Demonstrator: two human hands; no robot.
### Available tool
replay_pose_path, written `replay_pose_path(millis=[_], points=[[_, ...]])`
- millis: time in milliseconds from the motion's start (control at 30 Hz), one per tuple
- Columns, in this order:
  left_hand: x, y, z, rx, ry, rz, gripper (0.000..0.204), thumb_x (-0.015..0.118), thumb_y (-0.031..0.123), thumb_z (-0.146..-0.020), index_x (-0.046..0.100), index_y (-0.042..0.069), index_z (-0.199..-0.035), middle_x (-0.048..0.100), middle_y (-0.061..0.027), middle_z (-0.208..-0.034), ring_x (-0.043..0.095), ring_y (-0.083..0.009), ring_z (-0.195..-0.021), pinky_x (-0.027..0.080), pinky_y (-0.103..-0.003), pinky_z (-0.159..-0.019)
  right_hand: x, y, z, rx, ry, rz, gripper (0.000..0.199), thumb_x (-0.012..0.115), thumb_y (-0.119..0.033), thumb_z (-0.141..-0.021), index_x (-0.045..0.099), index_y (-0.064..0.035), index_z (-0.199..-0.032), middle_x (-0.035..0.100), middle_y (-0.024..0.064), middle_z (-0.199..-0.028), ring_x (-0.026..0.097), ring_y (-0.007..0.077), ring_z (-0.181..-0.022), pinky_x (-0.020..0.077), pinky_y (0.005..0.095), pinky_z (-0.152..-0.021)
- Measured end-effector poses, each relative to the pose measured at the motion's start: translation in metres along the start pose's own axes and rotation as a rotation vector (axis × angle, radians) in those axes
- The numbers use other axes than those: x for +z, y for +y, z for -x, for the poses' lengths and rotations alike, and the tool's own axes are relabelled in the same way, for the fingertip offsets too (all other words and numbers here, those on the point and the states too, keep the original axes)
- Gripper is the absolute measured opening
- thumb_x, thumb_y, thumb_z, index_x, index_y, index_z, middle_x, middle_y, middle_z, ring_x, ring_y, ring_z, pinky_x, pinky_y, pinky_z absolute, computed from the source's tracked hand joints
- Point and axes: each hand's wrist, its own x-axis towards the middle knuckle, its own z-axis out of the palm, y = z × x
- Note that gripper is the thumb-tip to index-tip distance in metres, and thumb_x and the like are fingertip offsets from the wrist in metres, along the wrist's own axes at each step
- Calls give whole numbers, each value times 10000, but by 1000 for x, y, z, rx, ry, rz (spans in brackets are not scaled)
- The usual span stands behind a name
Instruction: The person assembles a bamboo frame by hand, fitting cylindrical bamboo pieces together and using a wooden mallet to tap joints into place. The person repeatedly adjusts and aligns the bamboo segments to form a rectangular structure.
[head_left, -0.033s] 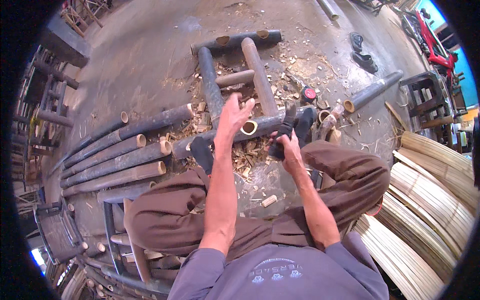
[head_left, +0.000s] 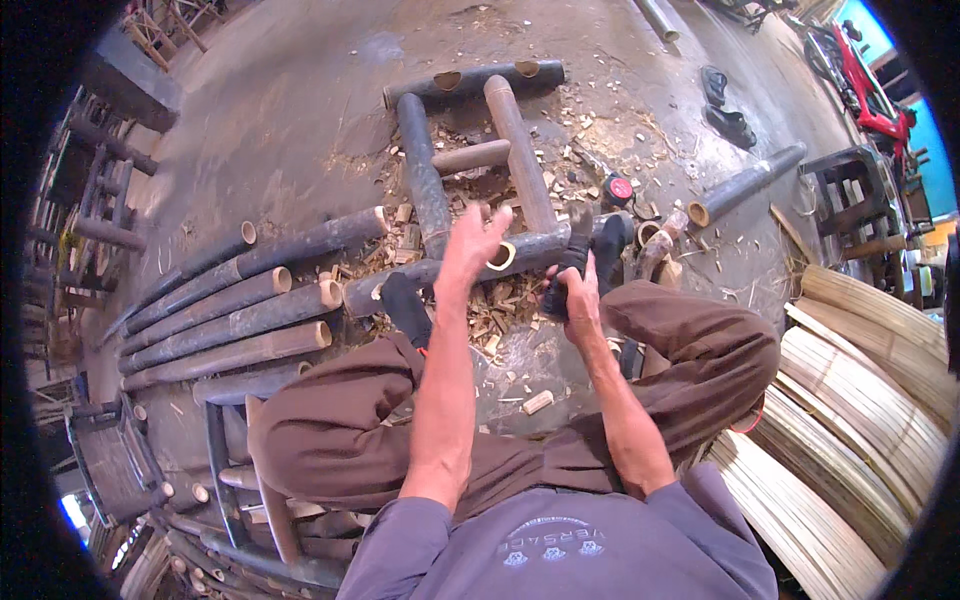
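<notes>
My left hand [head_left: 473,245] hovers with its fingers apart over the near crosspiece of a bamboo frame [head_left: 425,175], holding nothing. That crosspiece is a thick dark bamboo pole [head_left: 535,250] with a cut hole in its upper side, just right of this hand. In my right hand [head_left: 580,300] is a short tool [head_left: 578,232] with a black-wrapped handle and a dull blade-like head pointing away from me; its exact kind is unclear. My feet in dark socks rest by the pole, one on either side of the hole. The frame lies flat, with two uprights and a short rung.
Several cut bamboo poles [head_left: 235,345] lie at left. A loose pole [head_left: 748,185] and black sandals [head_left: 728,125] are at far right. A red-and-black round object [head_left: 619,188] sits among wood chips [head_left: 490,310]. Split bamboo slats [head_left: 850,390] are stacked by my right knee.
My left hand has come slightly nearer to me. My right hand keeps hold of the tool, nearly unmoved.
</notes>
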Motion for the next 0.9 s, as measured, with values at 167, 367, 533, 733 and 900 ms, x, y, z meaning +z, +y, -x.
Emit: replay_pose_path(millis=[167,367,533,733,900], points=[[61,-47,22,-218,-406,317,812,486,688,-896,617,-68,-1163,646,-175,-1083,588,-270,-985,447,-403,-900,16,52,0,-88,33,468,920,695,-217,-895,71,-157,-1568,575,121,-1262,613,165,-939,535,315,-729],[79,-54,19,-268,-470,-220,843,595,647,-800,635,-161,-1037,653,-333,-1022,657,-399,-991,486,-448,-897,15,114,-2,217,96,42,465,657,-261,-934,431,-88,-1302,592,59,-1086,618,172,-909,537,332,-734],[76,-64,9,-300,-501,-259,822,584,620,-818,628,-177,-1016,638,-357,-1043,648,-435,-1018,491,-460,-889,15,128,-10,318,205,70,397,648,-217,-923,478,-69,-1250,607,62,-1080,615,150,-905,520,311,-719],[91,-71,-1,-336,-427,-94,790,524,569,-876,600,-207,-999,638,-376,-993,649,-434,-1009,480,-468,-862,16,82,-25,416,167,514,612,680,-220,-856,426,-33,-1380,630,111,-1097,615,181,-965,516,340,-777],[134,-73,-8,-436,-173,283,755,503,550,-916,598,-186,-1052,659,-303,-1015,638,-324,-995,472,-454,-841,-38,52,-76,320,-234,797,642,678,-293,-835,473,-41,-1389,597,212,-1270,574,279,-1180,446,367,-997]])
